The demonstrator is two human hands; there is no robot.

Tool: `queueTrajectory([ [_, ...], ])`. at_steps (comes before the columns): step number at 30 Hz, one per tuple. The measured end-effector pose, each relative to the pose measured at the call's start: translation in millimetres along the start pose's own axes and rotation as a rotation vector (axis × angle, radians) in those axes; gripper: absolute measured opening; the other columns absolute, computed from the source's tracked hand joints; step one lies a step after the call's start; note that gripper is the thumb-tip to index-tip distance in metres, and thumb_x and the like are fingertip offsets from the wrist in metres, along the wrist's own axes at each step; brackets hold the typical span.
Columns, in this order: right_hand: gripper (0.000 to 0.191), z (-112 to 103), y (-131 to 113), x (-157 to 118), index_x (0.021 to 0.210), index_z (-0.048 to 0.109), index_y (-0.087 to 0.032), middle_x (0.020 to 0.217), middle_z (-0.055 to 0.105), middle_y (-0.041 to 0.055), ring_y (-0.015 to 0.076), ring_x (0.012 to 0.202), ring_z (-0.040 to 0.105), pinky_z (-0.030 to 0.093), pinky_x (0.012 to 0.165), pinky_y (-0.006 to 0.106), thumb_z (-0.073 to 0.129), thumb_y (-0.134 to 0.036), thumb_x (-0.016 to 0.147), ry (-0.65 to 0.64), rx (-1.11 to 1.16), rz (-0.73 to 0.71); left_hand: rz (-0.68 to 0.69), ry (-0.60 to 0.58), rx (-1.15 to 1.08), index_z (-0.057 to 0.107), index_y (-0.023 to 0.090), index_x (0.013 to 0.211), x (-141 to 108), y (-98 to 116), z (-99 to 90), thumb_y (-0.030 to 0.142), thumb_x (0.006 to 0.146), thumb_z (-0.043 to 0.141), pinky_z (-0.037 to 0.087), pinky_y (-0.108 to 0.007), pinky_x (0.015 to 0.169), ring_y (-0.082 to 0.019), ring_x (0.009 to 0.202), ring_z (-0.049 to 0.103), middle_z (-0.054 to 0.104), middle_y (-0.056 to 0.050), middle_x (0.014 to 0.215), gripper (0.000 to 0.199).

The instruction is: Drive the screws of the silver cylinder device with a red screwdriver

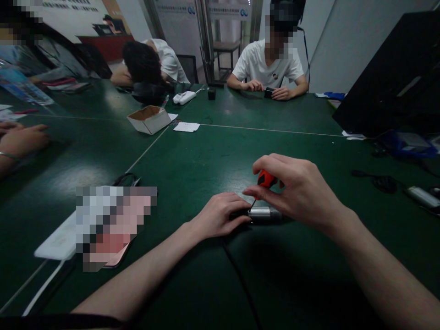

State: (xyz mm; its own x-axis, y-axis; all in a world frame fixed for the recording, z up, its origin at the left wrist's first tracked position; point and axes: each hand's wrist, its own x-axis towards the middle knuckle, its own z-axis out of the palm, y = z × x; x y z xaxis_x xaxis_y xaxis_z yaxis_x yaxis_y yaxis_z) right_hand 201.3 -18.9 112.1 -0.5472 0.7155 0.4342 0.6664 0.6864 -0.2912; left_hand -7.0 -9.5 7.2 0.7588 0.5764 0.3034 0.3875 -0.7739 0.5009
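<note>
My right hand (292, 183) is closed round the red-and-black handle of a small screwdriver (266, 178). The thin shaft slants down to a silver-and-black cylindrical device (260, 213) lying on the table. Its tip meets the device near the left end of the silver part; the exact contact is too small to tell. My left hand (225, 213) grips the black left end of the device between thumb and fingers, keeping it against the tabletop. A black cable (240, 270) runs from under my left hand toward the near edge.
To the left lie a white power strip (57, 240) and a pink phone (120, 254). Farther off stand an open cardboard box (149, 120) and a paper slip (186, 127). A dark monitor (388, 78) and cables occupy the right. Several people sit around the green table (206, 160).
</note>
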Motion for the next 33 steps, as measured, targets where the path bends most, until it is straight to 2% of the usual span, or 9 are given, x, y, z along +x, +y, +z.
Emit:
queueTrajectory([
  [3,0.029,3,0,-1,0.092,0.055,-0.019,0.076,0.06,-0.0009,0.0141,0.065,0.056,0.035,0.058,0.025,0.059,-0.048,0.091,0.038,-0.111,0.02,0.014,-0.005,0.0,0.066,0.016,0.105,1,0,-0.7,0.031,0.093,0.056,0.05,-0.034,0.083,-0.022,0.095,0.064,0.07,-0.008,0.103,0.021],
  [6,0.018,3,-2,-2,0.1,0.053,-0.019,0.078,0.061,-0.0011,0.0136,0.065,0.057,0.035,0.057,0.024,0.059,-0.034,0.091,0.031,-0.127,0.009,0.013,-0.007,0.004,0.068,0.016,0.104,1,-1,-0.2,0.031,0.094,0.055,0.05,-0.034,0.083,-0.023,0.095,0.064,0.07,-0.009,0.105,0.022],
  [10,0.026,1,-5,-2,0.108,0.047,-0.017,0.083,0.059,-0.0006,0.0115,0.064,0.054,0.036,0.055,0.022,0.06,-0.023,0.086,0.032,-0.015,-0.006,-0.011,-0.025,-0.017,0.069,0.017,0.101,1,-2,0.8,0.032,0.095,0.053,0.051,-0.033,0.081,-0.022,0.093,0.064,0.069,-0.009,0.105,0.023],
  [14,0.031,5,4,1,0.111,0.046,-0.017,0.088,0.059,-0.0001,0.0113,0.068,0.055,0.041,0.057,0.022,0.059,-0.018,0.084,0.016,0.134,0.039,-0.054,-0.06,-0.026,0.066,0.016,0.109,1,-3,0.8,0.034,0.097,0.05,0.05,-0.032,0.082,-0.021,0.093,0.064,0.069,-0.009,0.102,0.027],
  [19,0.03,28,26,8,0.113,0.05,-0.019,0.089,0.058,0.0004,0.0127,0.074,0.058,0.047,0.059,0.021,0.062,-0.029,0.087,0.182,0.363,0.117,-0.066,-0.064,-0.012,0.064,0.015,0.113,1,-4,0.9,0.034,0.097,0.051,0.05,-0.031,0.081,-0.021,0.093,0.063,0.068,-0.009,0.103,0.029],
  [22,0.038,41,35,11,0.117,0.052,-0.02,0.092,0.058,0.0011,0.0138,0.078,0.058,0.047,0.056,0.021,0.066,-0.033,0.084,0.281,0.446,0.176,-0.063,-0.061,0.006,0.065,0.014,0.112,1,-5,1.4,0.044,0.091,0.06,0.05,-0.032,0.08,-0.022,0.094,0.063,0.068,-0.01,0.104,0.037],
  [25,0.048,47,39,11,0.125,0.051,-0.02,0.094,0.06,0.0015,0.0142,0.079,0.059,0.048,0.055,0.021,0.068,-0.029,0.082,0.291,0.485,0.202,-0.086,-0.063,0.033,0.065,0.014,0.112,1,-6,1.6,0.051,0.081,0.07,0.049,-0.033,0.079,-0.024,0.094,0.063,0.068,-0.01,0.103,0.048],
  [28,0.052,48,41,11,0.13,0.046,-0.019,0.094,0.061,0.0021,0.0149,0.081,0.06,0.05,0.059,0.023,0.065,-0.025,0.082,0.287,0.522,0.208,-0.116,-0.073,0.019,0.065,0.015,0.112,2,-5,1.2,0.047,0.082,0.071,0.049,-0.031,0.076,-0.023,0.092,0.063,0.068,-0.009,0.101,0.045],
  [33,0.042,50,41,9,0.122,0.044,-0.02,0.093,0.06,0.0012,0.0146,0.082,0.061,0.051,0.059,0.023,0.062,-0.028,0.085,0.275,0.552,0.209,-0.115,-0.093,-0.06,0.065,0.015,0.111,2,-4,-0.9,0.042,0.085,0.069,0.048,-0.029,0.076,-0.021,0.09,0.063,0.067,-0.007,0.098,0.038],
])
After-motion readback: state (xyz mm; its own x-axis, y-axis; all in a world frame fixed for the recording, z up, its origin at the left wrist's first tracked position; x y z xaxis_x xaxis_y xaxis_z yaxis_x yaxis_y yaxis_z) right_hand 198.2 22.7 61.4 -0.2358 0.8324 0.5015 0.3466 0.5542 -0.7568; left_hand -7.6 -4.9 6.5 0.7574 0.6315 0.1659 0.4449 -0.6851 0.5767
